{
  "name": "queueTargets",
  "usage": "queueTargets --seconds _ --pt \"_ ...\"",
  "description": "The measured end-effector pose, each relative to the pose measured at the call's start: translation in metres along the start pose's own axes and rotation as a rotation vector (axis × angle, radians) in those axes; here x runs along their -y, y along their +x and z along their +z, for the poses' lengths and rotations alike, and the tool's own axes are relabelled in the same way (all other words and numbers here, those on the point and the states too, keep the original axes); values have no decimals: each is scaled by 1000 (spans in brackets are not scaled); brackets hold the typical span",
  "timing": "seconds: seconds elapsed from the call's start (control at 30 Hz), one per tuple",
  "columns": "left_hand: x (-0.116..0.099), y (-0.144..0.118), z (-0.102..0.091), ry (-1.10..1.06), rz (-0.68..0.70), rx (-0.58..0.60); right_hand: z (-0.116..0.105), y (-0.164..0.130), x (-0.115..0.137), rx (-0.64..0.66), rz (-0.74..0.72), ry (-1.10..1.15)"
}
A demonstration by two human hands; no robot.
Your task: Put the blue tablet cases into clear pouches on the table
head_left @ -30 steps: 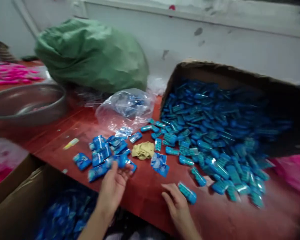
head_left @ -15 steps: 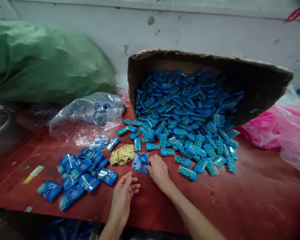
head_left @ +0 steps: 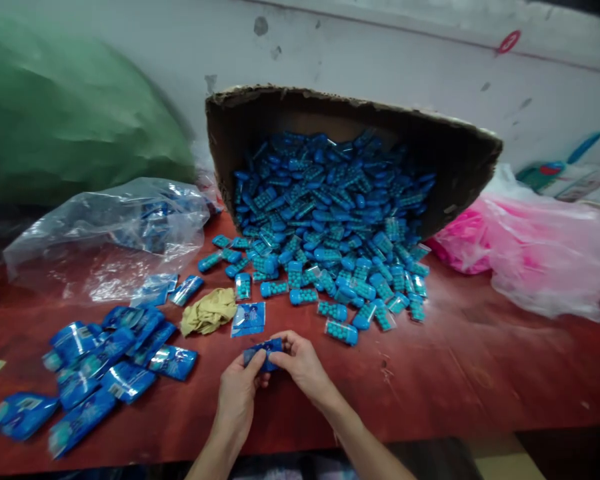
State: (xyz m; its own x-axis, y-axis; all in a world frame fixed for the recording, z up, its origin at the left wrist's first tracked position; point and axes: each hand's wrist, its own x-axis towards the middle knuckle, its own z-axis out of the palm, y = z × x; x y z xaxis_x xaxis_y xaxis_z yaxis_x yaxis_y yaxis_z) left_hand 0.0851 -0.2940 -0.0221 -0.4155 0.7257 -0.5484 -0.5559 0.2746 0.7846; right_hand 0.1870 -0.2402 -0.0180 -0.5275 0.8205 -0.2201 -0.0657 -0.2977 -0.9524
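Since a moment ago both hands have met low in frame centre: left hand (head_left: pixel 240 393) and right hand (head_left: pixel 300 360) now pinch one blue packet (head_left: pixel 263 352) above the desk (head_left: pixel 480 373), below the tipped cardboard box (head_left: pixel 460 160).

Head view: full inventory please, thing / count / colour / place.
cardboard box: one, brown, tipped on its side at the back.
blue capsules: many, spilling from the box.
sealed packets: about a dozen, blue, front left.
flat sachet: one, blue, above the hands.
crumpled cloth: one, yellow, beside the sachet.
clear bag: one, left of the box.
green sack: one, back left.
pink bags: right of the box.
table: red.
small blue packet: one, held by both hands.
left hand; right hand.
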Motion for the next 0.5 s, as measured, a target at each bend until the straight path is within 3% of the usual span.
queueTargets --seconds 0.13,0.33,0.5 --pt "2 3 0 99 6 80 -2 -6 -3 -77 113 13" --pt "2 8 -1 240 97 82 4 -11 -21 -162 63 -105" --pt "-2 7 1 230 45 176 11 -17 -28 -151 30 -118"
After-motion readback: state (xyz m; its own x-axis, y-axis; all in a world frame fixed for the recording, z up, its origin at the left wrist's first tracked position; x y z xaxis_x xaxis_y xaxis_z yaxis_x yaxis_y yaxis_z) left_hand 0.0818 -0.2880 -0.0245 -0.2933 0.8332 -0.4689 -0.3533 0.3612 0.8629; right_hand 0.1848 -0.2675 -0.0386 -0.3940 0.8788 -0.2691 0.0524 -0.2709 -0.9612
